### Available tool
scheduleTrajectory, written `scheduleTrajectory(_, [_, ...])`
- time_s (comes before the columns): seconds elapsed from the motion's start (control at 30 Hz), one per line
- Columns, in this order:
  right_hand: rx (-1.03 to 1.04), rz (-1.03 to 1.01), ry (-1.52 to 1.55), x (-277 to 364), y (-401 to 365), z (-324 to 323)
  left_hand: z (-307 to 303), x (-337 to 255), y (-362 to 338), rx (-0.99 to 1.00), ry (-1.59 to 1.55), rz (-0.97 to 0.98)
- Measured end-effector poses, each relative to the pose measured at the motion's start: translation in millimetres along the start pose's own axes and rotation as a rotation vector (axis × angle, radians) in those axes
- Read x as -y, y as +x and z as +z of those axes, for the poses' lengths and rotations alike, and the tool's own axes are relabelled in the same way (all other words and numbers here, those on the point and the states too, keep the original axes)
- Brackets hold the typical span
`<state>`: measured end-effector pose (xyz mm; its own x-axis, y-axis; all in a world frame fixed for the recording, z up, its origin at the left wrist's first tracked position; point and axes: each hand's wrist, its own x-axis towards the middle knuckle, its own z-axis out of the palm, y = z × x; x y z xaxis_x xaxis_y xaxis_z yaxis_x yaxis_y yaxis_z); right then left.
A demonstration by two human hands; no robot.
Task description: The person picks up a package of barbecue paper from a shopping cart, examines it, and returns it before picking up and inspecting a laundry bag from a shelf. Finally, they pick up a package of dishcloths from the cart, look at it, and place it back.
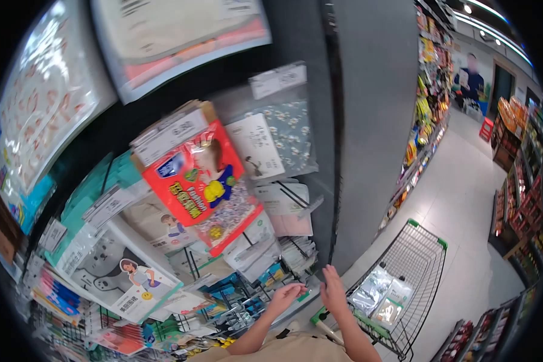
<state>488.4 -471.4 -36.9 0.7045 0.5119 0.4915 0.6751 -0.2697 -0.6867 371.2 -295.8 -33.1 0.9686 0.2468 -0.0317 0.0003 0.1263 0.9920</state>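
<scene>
My left hand (288,296) is raised low in front of me, beside the hanging small packets (298,253). Its fingers are loosely bent and slightly apart, with nothing visible in them. To its right is my right hand (333,287), open with the fingers stretched upward, close to the grey pillar (368,120). A gap separates the two hands. Just right of my right forearm stands a wire shopping cart (429,274) with green corners. In it lie a clear plastic pack (371,289) and a pack with a green label (397,297).
A red apron or sleeve pack (193,181) hangs ahead, beside a floral pack (289,136). Lower left is a pack with a grey bear (111,265). Snack shelves (425,90) line the aisle floor (464,187); more shelves (522,181) stand at right.
</scene>
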Motion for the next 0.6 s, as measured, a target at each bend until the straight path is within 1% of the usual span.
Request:
scheduleTrajectory(0.03, [-0.027, 0.075, -0.005, -14.4, -18.3, -10.2, 8.4, 5.6, 4.3, 0.018, 0.014, -0.024])
scheduleTrajectory(0.07, [-0.074, 0.117, -0.036, -30.9, -37.3, -20.4, 16.8, 11.6, 8.9, 0.05, 0.104, -0.066])
scheduleTrajectory(0.13, [-0.076, 0.42, 0.05, -65.7, -88.1, -37.8, 32.4, 31.0, 18.0, 0.117, 0.276, -0.146])
scheduleTrajectory(0.17, [-0.041, 0.479, -0.001, -82.7, -113.2, -51.2, 40.6, 39.2, 21.7, 0.166, 0.297, -0.191])
scheduleTrajectory(0.23, [0.031, 0.681, -0.146, -116.0, -170.9, -67.0, 57.7, 56.0, 31.4, 0.229, 0.693, -0.072])
scheduleTrajectory(0.3, [0.017, 0.789, -0.195, -142.2, -221.3, -82.9, 57.8, 110.9, 42.1, 0.346, 0.865, 0.062])
scheduleTrajectory(0.33, [0.034, 0.902, -0.187, -143.6, -232.9, -96.9, 62.4, 127.4, 43.1, 0.432, 0.878, 0.017])
scheduleTrajectory(0.37, [0.01, 0.984, -0.173, -145.5, -244.2, -108.1, 69.2, 141.0, 44.1, 0.435, 0.912, 0.001])
scheduleTrajectory(0.4, [-0.058, 0.972, -0.203, -142.9, -253.5, -118.8, 78.1, 150.6, 43.7, 0.432, 0.946, -0.004])
scheduleTrajectory(0.43, [-0.085, 1.036, -0.186, -140.1, -255.1, -130.5, 89.4, 151.7, 43.8, 0.497, 0.956, -0.029])
scheduleTrajectory(0.5, [-0.148, 1.078, -0.19, -153.7, -268.8, -136.7, 109.1, 145.6, 48.6, 0.437, 1.044, -0.271])
scheduleTrajectory(0.53, [-0.141, 1.094, -0.199, -160.7, -270.9, -140.1, 110.9, 149.8, 52.6, 0.419, 1.003, -0.29])
scheduleTrajectory(0.6, [-0.131, 1.142, -0.197, -180.2, -274.8, -144.1, 111.1, 160.8, 64.6, 0.465, 1.06, -0.298])
